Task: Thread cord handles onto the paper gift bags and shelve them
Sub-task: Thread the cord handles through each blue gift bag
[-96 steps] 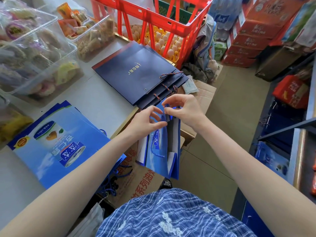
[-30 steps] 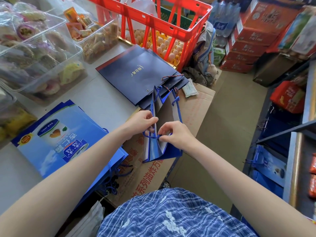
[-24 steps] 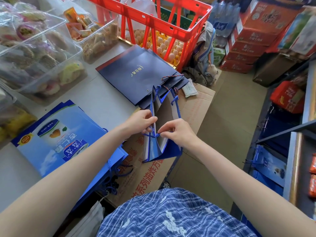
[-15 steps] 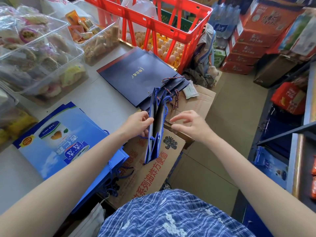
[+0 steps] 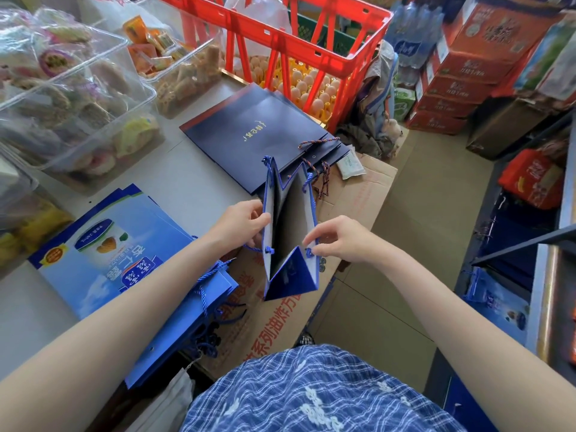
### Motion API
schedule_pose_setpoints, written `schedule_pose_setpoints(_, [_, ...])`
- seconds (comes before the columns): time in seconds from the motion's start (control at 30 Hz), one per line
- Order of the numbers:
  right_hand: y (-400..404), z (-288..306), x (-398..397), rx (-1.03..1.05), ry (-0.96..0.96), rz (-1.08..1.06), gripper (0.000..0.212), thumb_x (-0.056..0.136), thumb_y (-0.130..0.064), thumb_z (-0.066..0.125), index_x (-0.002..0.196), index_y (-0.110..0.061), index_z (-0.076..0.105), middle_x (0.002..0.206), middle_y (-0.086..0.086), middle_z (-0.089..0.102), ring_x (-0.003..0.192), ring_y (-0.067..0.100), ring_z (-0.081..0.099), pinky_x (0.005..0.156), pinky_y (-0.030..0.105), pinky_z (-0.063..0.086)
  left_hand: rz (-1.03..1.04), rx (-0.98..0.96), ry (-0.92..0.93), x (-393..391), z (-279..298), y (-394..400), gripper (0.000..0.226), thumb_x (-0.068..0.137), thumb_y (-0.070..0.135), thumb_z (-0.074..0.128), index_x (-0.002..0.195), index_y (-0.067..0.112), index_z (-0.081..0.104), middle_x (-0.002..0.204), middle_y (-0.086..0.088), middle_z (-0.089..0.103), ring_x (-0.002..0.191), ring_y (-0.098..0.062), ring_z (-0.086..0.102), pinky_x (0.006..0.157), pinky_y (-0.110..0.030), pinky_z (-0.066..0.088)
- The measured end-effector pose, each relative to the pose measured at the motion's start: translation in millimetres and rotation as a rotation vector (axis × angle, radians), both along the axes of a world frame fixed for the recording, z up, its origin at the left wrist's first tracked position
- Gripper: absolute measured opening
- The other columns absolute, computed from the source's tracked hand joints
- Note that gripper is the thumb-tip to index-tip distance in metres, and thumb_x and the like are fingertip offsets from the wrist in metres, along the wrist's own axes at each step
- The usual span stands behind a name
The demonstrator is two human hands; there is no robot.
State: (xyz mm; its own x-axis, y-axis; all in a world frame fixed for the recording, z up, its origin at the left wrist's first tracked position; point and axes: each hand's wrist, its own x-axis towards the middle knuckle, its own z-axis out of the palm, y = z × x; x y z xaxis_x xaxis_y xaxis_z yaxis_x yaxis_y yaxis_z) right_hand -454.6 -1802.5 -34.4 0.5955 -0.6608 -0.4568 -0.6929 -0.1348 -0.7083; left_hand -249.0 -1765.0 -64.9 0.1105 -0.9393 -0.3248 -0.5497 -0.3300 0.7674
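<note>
The blue gift bag (image 5: 290,232) was held open above the bench (image 5: 174,182) edge; left hand (image 5: 243,224) gripped its near wall; right hand (image 5: 338,240) pinched the cord knot (image 5: 309,252) (fingers curled) at the opposite wall.

place: small grocery shop | evidence: stacked red cartons (image 5: 458,79); egg trays (image 5: 308,85) under red crate (image 5: 280,35); bottled water packs (image 5: 414,35); snack tubs (image 5: 71,88) on desk (image 5: 187,182)

A stack of bags (image 5: 252,135) lies on the counter (image 5: 187,182) – crate (image 5: 311,35) behind it, cardboard box (image 5: 358,198) right.
</note>
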Motion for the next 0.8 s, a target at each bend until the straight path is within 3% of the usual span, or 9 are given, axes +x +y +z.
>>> schedule_pose_setpoints(0.1, [-2.7,-2.4,1.0,0.295,-0.4,-0.341,0.024,0.091,-0.011,0.059,0.11,-0.024,0.061,0.113,0.006,0.063,0.095,0.013,0.063,0.087,0.03,0.053,-0.031,0.002,-0.024,0.2,0.5,1.6,0.032,0.095,0.016,0.047,0.064,0.019,0.039,0.052,0.001,0.053,0.034,-0.006,0.046,0.046,-0.02,0.042])
schedule_pose_setpoints(0.2, [-11.9,-13.4,10.2,0.444,-0.462,-0.582,0.039,0.095,-0.019,0.054,0.132,-0.017,0.041,0.126,0.008,0.052,0.105,0.024,0.061,0.095,0.038,0.049,-0.047,0.014,-0.015,-1.1,-0.1,3.5,0.027,0.095,0.019,0.047,0.068,0.017,0.042,0.056,0.0,0.055,0.043,-0.014,0.054,0.054,-0.026,0.046])
schedule_pose_setpoints(0.27, [-16.0,-17.0,22.1,0.527,-0.482,-0.618,0.035,0.096,-0.021,0.053,0.128,-0.013,0.043,0.113,0.008,0.058,0.091,0.02,0.063,0.088,0.035,0.05,-0.047,0.035,0.013,-1.7,-0.3,4.2,0.017,0.094,0.019,0.047,0.082,0.008,0.052,0.06,-0.003,0.058,0.047,-0.018,0.058,0.06,-0.032,0.053])
schedule_pose_setpoints(0.33, [-17.8,-16.9,34.0,0.566,-0.562,-0.633,0.018,0.096,-0.017,0.051,0.111,-0.007,0.054,0.083,0.005,0.06,0.063,0.011,0.057,0.067,0.025,0.052,-0.035,0.052,0.019,-2.0,-0.7,4.8,0.019,0.093,0.017,0.048,0.096,0.001,0.057,0.061,-0.004,0.059,0.046,-0.017,0.059,0.063,-0.034,0.055])
schedule_pose_setpoints(0.47, [-22.8,-19.6,32.6,0.425,-0.61,-0.753,0.02,0.097,-0.009,0.047,0.08,-0.005,0.056,0.039,-0.01,0.032,0.033,0.003,0.025,0.038,0.015,0.031,0.069,0.041,-0.119,4.0,-0.1,3.6,0.017,0.088,0.02,0.052,0.073,0.012,0.054,0.062,-0.002,0.052,0.058,-0.026,0.056,0.061,-0.031,0.049])
schedule_pose_setpoints(0.57, [-33.3,-19.2,7.4,0.413,-0.716,-1.074,0.023,0.097,-0.004,0.042,0.075,-0.009,0.049,0.035,-0.009,0.03,0.029,0.005,0.022,0.038,0.016,0.03,0.09,0.123,-0.293,26.7,-5.1,9.9,0.02,0.089,0.02,0.05,0.069,0.015,0.05,0.065,-0.003,0.05,0.06,-0.024,0.047,0.054,-0.027,0.037])
schedule_pose_setpoints(0.63, [-38.3,-16.6,-8.1,0.451,-0.82,-1.225,0.025,0.097,-0.004,0.038,0.074,-0.012,0.043,0.037,-0.006,0.034,0.029,0.006,0.023,0.041,0.018,0.032,0.116,0.193,-0.238,41.6,-12.5,16.8,0.017,0.09,0.018,0.048,0.076,0.011,0.052,0.066,-0.006,0.048,0.057,-0.022,0.044,0.049,-0.026,0.036])
schedule_pose_setpoints(0.7, [-37.0,-14.5,-10.4,0.447,-0.781,-1.211,0.024,0.096,-0.005,0.039,0.073,-0.011,0.045,0.046,-0.002,0.037,0.029,0.005,0.022,0.037,0.016,0.028,0.127,0.209,-0.133,44.6,-16.4,18.6,0.016,0.09,0.017,0.047,0.087,0.005,0.056,0.066,-0.006,0.047,0.053,-0.021,0.04,0.047,-0.024,0.037])
schedule_pose_setpoints(0.8, [-27.4,-10.4,5.6,0.417,-0.595,-0.957,0.015,0.094,-0.012,0.049,0.081,-0.01,0.054,0.047,-0.005,0.034,0.028,0.002,0.02,0.031,0.014,0.017,0.082,0.177,-0.028,26.2,-8.6,10.6,0.014,0.091,0.016,0.049,0.087,0.006,0.058,0.062,-0.004,0.046,0.05,-0.019,0.039,0.043,-0.019,0.037])
